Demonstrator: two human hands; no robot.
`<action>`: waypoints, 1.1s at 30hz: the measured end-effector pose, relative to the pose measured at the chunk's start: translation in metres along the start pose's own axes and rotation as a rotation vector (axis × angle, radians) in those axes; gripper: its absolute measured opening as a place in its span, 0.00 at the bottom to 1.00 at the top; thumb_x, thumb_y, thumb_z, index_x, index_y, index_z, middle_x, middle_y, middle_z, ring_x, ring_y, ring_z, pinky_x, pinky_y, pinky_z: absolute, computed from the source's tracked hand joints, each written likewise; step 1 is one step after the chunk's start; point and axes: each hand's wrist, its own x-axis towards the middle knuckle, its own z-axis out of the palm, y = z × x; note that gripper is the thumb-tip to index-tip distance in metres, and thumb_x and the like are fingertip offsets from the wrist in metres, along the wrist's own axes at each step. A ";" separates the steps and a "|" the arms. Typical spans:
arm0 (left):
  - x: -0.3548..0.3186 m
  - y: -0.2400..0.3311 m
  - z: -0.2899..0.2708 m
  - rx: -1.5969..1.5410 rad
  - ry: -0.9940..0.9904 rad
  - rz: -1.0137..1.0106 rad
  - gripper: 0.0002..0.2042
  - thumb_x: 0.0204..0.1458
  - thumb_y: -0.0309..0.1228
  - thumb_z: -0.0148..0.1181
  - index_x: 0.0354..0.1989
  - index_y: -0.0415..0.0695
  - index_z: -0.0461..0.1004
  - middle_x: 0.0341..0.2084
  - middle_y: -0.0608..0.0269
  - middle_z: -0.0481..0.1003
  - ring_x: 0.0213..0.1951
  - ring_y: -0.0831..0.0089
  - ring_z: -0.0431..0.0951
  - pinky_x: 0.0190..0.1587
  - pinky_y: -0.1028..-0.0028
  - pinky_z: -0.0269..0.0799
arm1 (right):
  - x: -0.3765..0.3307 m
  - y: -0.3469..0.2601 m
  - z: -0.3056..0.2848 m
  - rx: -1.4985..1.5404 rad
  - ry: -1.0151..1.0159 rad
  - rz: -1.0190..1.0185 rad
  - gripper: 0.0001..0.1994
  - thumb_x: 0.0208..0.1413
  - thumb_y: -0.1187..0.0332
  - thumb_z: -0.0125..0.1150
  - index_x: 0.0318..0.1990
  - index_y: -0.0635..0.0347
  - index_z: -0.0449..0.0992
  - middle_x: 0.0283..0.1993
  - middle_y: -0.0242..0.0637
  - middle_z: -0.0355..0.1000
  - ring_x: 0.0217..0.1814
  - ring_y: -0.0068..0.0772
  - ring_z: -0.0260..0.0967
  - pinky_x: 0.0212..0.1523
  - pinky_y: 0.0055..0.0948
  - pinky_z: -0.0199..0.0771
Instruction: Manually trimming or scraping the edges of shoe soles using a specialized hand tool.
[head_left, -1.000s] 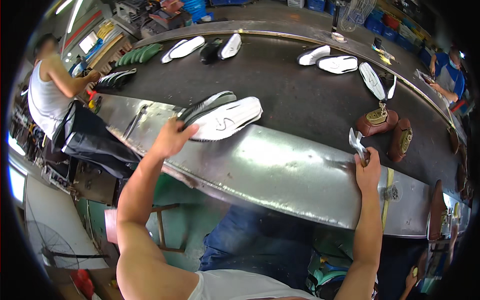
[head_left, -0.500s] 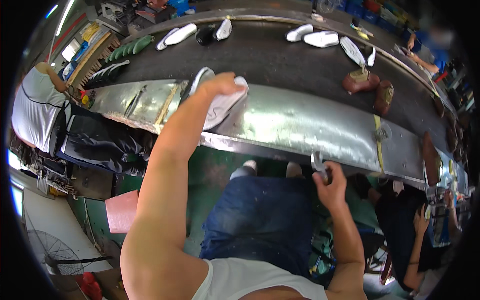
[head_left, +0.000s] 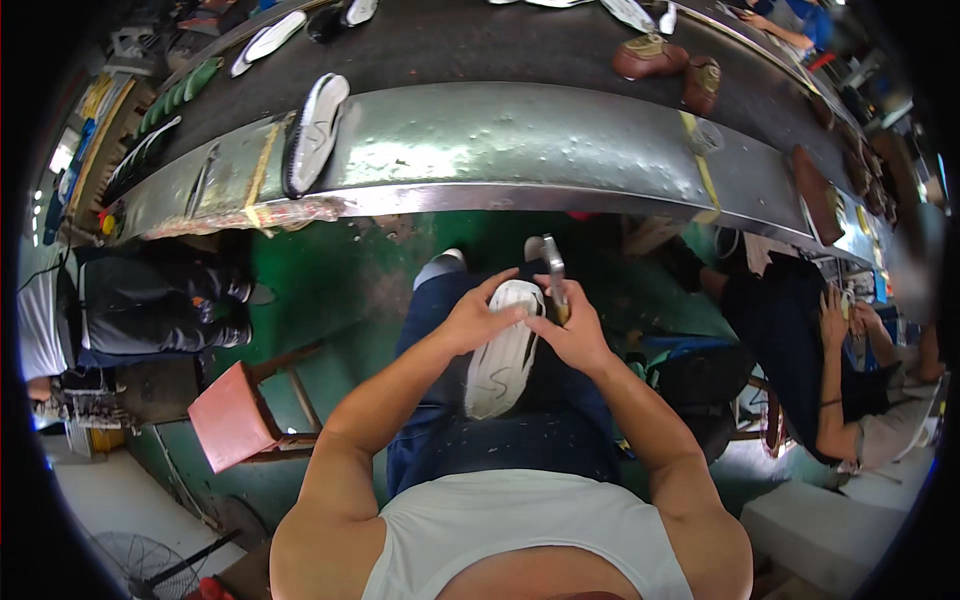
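A white shoe (head_left: 502,362) lies lengthwise above my lap, its pale underside up and a curved line marked on it. My left hand (head_left: 476,318) grips its far end from the left side, fingers wrapped over the edge. From the right, my right hand (head_left: 578,332) presses its thumb against the same end of the shoe. That hand also holds a hand tool (head_left: 555,262) with a silver metal head, pointing away from me; its exact kind is unclear. A second white shoe with a dark edge (head_left: 318,135) rests on the metal ledge, beyond my left hand.
A dark conveyor-like surface (head_left: 450,55) runs behind the metal ledge (head_left: 520,130). Brown shoes (head_left: 648,57) stand on it at the right. A pink-topped stool (head_left: 232,420) is at my left. People sit or stand on both sides, including one in dark clothing (head_left: 790,340).
My left hand has brought the white shoe from the ledge down to my lap. My right hand, with the tool, has moved left to meet it. The view has tipped downward.
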 end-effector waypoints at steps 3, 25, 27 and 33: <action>0.038 -0.038 -0.019 -0.144 -0.322 -0.060 0.39 0.55 0.31 0.68 0.74 0.42 0.54 0.58 0.58 0.71 0.57 0.73 0.72 0.59 0.70 0.69 | -0.005 0.043 -0.018 -0.054 -0.097 0.164 0.27 0.51 0.67 0.67 0.58 0.63 0.67 0.48 0.48 0.76 0.51 0.44 0.75 0.54 0.37 0.72; 0.084 -0.026 0.048 0.460 -0.433 0.002 0.36 0.53 0.45 0.66 0.69 0.50 0.61 0.57 0.45 0.72 0.59 0.54 0.73 0.62 0.64 0.66 | 0.016 0.081 -0.075 -0.610 -0.259 -0.388 0.16 0.48 0.75 0.60 0.46 0.58 0.71 0.43 0.50 0.76 0.48 0.56 0.74 0.45 0.47 0.74; 0.087 -0.026 0.046 0.564 -0.453 0.051 0.36 0.54 0.42 0.67 0.70 0.47 0.60 0.60 0.48 0.71 0.60 0.58 0.72 0.63 0.65 0.65 | 0.020 0.088 -0.072 -0.548 -0.232 -0.304 0.15 0.49 0.74 0.60 0.46 0.59 0.72 0.42 0.50 0.76 0.47 0.57 0.74 0.45 0.47 0.75; 0.096 -0.007 0.032 0.208 -0.510 -0.321 0.34 0.59 0.36 0.61 0.74 0.49 0.55 0.57 0.61 0.72 0.50 0.71 0.76 0.46 0.68 0.75 | 0.031 0.101 -0.063 -0.134 0.069 0.340 0.18 0.50 0.67 0.69 0.46 0.64 0.71 0.36 0.41 0.76 0.36 0.36 0.75 0.40 0.34 0.75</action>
